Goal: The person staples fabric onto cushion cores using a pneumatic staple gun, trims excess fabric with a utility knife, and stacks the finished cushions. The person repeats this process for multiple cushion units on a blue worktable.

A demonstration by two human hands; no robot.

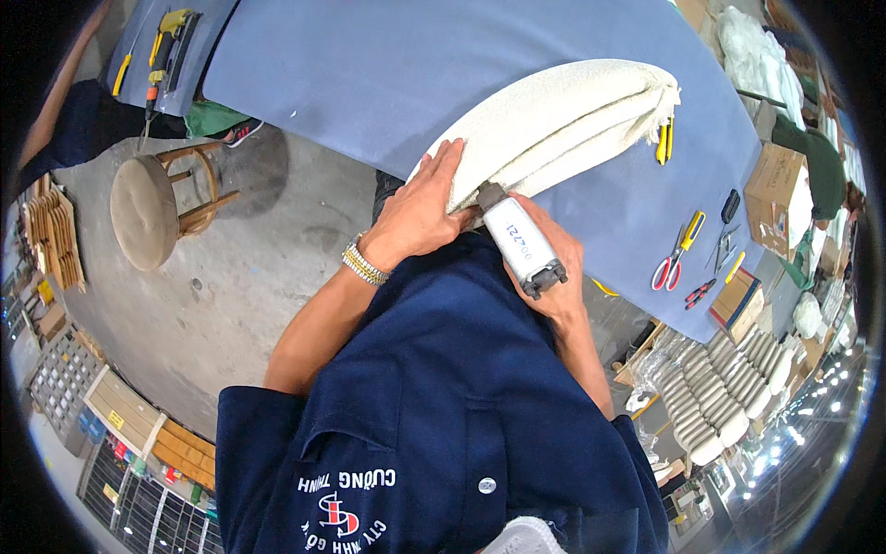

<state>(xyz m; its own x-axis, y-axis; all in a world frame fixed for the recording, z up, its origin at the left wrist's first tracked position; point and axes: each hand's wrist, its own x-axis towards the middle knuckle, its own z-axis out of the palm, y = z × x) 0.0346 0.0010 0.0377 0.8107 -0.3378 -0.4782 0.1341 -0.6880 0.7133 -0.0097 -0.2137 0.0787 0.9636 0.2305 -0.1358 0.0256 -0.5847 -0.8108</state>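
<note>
A long curved cushion piece (544,115) covered in cream fabric rests on the blue-topped table, its near end close to my body. Folds run along it, and the fabric is frayed at the far right end. My left hand (415,214) grips the near end, fingers along the outer edge and thumb on the near face. In my right hand (561,254) is a staple gun (519,238) with a white body, its dark nose against the cushion's near end. My right fingers are partly hidden behind the tool.
On the blue table (369,65) lie red-handled scissors (666,271), red pliers (700,294) and a yellow cutter (664,143). A drill-like tool (166,51) lies at the far left, near another person's arm (55,111). A round stool (146,212) stands left; cartons (775,194) stand right.
</note>
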